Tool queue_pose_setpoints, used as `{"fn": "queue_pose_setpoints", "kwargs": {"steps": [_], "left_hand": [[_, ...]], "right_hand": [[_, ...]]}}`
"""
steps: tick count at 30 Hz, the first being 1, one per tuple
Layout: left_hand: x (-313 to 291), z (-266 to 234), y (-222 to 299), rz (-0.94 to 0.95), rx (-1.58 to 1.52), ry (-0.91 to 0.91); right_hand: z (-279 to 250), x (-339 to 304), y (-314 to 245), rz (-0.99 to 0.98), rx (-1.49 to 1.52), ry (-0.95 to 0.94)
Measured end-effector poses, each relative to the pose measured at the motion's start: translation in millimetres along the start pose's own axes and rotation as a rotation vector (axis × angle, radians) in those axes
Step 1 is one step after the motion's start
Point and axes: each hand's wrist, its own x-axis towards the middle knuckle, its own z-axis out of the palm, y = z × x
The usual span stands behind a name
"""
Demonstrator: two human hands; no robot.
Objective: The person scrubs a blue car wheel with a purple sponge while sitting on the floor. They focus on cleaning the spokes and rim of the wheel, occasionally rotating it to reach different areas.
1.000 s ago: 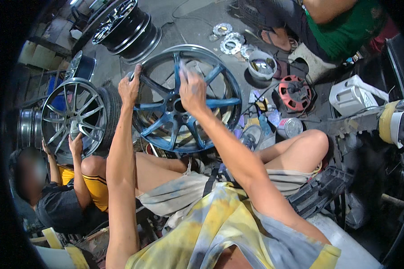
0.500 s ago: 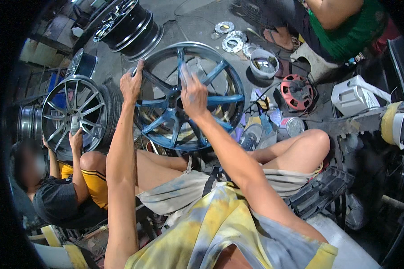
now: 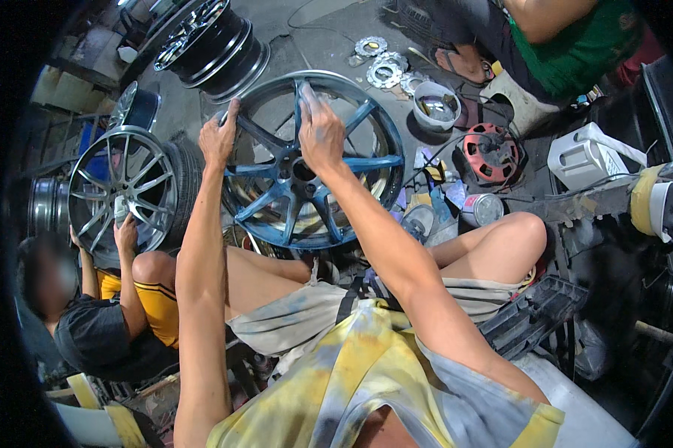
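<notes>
Head view: blue wheel [image 3: 286, 173] sits face-on, top spoke [image 3: 297, 112] pointing away, left fingers [image 3: 217, 128] gripping rim [image 3: 307, 243] (grip of right fingers [image 3: 314, 107] unclear).

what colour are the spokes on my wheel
The spokes look blue and grey, in the head view.

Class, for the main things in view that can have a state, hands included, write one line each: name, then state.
Blue-streaked wheel: spoked face showing, unevenly coloured
Left hand: closed on the wheel's edge
Right hand: over an upper spoke, fingers blurred
Silver wheel: upright, spoked face showing
Plastic tub: uncovered, something inside
Red reel: face up, dark cable beside it
</notes>
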Motion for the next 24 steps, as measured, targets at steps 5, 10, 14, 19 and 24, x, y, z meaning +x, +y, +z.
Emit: {"fn": "queue_pose_setpoints", "kwargs": {"steps": [5,10,14,19,24], "left_hand": [[7.3,5.6,-0.1,-0.015,0.013,-0.051],[1.9,2.1,-6.8,0.119,-0.032,0.017],[13.6,-2.3,23.9,0.302,0.171,-0.034],[22.1,-5.3,52.8,0.523,0.435,-0.011],[15.8,8.9,77.3,0.586,0.271,0.118]], "right_hand": [[-55.0,-70.8,12.2,0.023,0.007,-0.330],[-136.9,-62.1,46.5,0.162,-0.291,0.021],[-174.7,-102.5,127.0,0.225,-0.401,-0.089],[-145.0,-161.4,129.7,0.599,-0.147,-0.186],[-143.9,-158.9,148.1,0.753,-0.099,-0.147]]}}
